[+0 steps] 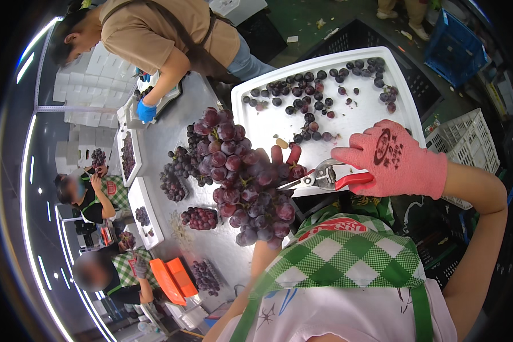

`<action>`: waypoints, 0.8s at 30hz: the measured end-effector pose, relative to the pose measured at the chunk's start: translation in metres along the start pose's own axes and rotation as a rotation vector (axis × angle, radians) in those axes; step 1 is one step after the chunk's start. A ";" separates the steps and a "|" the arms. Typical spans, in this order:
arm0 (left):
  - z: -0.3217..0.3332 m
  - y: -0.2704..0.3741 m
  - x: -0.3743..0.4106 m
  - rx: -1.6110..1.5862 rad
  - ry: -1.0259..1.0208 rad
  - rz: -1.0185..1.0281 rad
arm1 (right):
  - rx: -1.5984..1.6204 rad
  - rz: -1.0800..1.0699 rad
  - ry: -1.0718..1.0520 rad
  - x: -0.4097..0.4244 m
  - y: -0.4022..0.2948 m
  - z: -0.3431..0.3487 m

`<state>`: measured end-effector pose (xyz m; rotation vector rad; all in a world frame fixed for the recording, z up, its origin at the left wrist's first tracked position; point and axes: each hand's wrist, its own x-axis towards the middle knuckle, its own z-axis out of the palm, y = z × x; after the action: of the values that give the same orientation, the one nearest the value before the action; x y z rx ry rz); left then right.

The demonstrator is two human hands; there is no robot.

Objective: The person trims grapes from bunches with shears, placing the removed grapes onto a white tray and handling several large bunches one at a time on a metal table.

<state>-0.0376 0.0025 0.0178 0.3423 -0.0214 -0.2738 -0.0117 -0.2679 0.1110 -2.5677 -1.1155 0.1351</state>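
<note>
A large bunch of red-purple grapes (243, 175) hangs in front of me, held by my left hand (294, 154). Only some pinkish-red fingertips of that hand show past the fruit; the rest is behind it. In a pink glove bearing dark print, my right hand (387, 158) grips pruning shears (325, 175) with red handles. The blade tips reach in among the grapes at the bunch's right side. Beyond both hands, a white foam tray (265, 122) carries many loose dark grapes and a small tan piece.
On the metal table (235, 252) lie packed grapes (199, 218), darker bunches (173, 175) and another grape pack (206, 277) near an orange scale (174, 280). A co-worker (154, 38) stands at the far side; two others work leftward. Crates (457, 47) stand on the floor at right.
</note>
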 end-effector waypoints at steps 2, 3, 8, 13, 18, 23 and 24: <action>-0.001 -0.001 0.000 -0.002 -0.001 -0.004 | -0.116 -0.026 0.000 0.000 -0.002 -0.001; 0.000 0.000 -0.001 -0.006 -0.002 -0.004 | -0.145 -0.036 -0.009 0.000 -0.003 -0.001; -0.002 -0.001 -0.002 -0.011 -0.005 -0.012 | -0.254 -0.067 -0.030 0.005 -0.008 -0.006; -0.003 -0.002 -0.001 -0.017 -0.005 -0.028 | -0.316 -0.100 -0.075 0.009 -0.014 -0.012; -0.006 -0.003 0.000 -0.023 -0.003 -0.041 | -0.419 -0.115 -0.101 0.015 -0.020 -0.010; -0.007 -0.004 0.002 -0.022 -0.011 -0.052 | -0.474 -0.185 0.005 0.016 -0.019 -0.010; -0.008 -0.004 0.002 -0.022 -0.007 -0.056 | -0.482 -0.201 0.030 0.017 -0.019 -0.009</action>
<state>-0.0359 0.0006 0.0092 0.3202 -0.0159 -0.3309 -0.0111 -0.2460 0.1271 -2.8223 -1.5412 -0.2515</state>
